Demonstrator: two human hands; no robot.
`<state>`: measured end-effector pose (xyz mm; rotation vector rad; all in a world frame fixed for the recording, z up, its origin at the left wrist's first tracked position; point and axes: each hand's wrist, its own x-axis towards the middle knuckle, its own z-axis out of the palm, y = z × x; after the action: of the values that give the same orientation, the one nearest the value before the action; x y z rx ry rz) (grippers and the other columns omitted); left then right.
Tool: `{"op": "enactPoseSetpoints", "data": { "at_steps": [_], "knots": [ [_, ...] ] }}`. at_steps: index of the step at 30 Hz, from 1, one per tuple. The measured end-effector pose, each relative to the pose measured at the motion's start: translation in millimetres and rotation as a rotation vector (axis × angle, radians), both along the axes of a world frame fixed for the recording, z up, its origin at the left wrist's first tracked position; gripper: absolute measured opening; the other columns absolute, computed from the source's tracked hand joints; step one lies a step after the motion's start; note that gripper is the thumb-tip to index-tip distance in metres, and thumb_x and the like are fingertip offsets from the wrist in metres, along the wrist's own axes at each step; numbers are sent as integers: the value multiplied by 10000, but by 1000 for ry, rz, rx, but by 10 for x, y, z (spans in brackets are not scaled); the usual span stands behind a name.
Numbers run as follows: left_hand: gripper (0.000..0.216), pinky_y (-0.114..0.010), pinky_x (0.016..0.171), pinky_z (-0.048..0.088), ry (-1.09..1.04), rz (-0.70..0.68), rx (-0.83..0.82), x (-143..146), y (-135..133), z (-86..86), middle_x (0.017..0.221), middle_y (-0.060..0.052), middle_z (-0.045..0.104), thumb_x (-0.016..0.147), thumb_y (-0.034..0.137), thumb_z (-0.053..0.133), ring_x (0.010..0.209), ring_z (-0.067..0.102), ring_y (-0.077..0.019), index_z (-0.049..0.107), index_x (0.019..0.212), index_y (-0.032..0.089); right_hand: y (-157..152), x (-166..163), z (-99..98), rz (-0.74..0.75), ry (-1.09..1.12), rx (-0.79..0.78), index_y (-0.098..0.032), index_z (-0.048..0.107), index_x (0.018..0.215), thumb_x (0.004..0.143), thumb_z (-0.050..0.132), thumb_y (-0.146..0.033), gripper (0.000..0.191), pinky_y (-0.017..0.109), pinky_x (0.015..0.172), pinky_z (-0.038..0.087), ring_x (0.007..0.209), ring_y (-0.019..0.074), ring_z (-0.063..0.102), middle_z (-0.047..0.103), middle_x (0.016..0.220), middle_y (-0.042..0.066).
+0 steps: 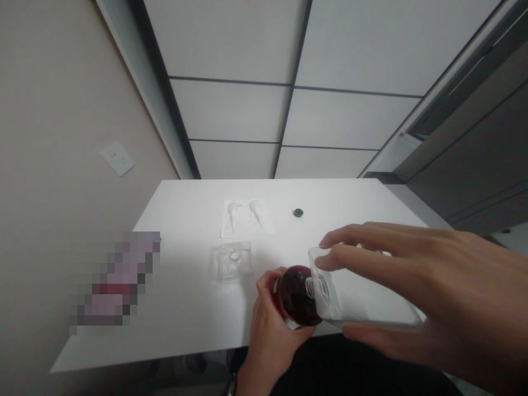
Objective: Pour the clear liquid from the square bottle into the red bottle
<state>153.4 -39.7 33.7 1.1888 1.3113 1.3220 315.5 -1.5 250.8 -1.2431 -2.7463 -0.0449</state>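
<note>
My left hand is wrapped round a round flask of dark red liquid near the table's front edge. My right hand grips a clear square bottle, tilted on its side with its neck meeting the flask's mouth. Fingers lie over the bottle's top and the thumb under it.
On the white table stand another clear square bottle, a white sheet with two small white droppers and a small black cap. A blurred-out object lies at the left. A wall with a socket stands at the left.
</note>
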Motion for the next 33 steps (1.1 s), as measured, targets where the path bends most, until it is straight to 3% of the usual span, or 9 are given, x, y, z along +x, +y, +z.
{"op": "enactPoseSetpoints", "data": {
  "at_steps": [11, 19, 33],
  "knots": [
    [865, -458, 967, 602, -35, -11, -25, 9, -19, -17, 1254, -116, 709, 566, 177, 947, 1148, 732, -340, 473, 1286, 246, 35, -97, 75, 26, -41, -2, -275, 694, 1159, 760, 801, -236, 414, 356, 701, 627, 878, 288, 764, 779, 1139, 77],
    [901, -455, 1001, 582, -51, -23, -16, 18, -19, -45, 1295, -129, 693, 566, 160, 947, 1188, 716, -339, 457, 1318, 238, 61, -114, 79, 55, -54, 48, -263, 698, 1134, 742, 805, -224, 408, 351, 728, 615, 843, 266, 753, 784, 1120, 72],
    [890, -446, 1032, 560, 20, -51, -54, 0, -18, -44, 1325, -141, 681, 583, 183, 941, 1233, 690, -341, 470, 1338, 220, 91, -133, 89, 77, -113, 62, -269, 702, 1116, 758, 824, -275, 378, 318, 642, 581, 845, 261, 769, 791, 1103, 58]
  ]
}}
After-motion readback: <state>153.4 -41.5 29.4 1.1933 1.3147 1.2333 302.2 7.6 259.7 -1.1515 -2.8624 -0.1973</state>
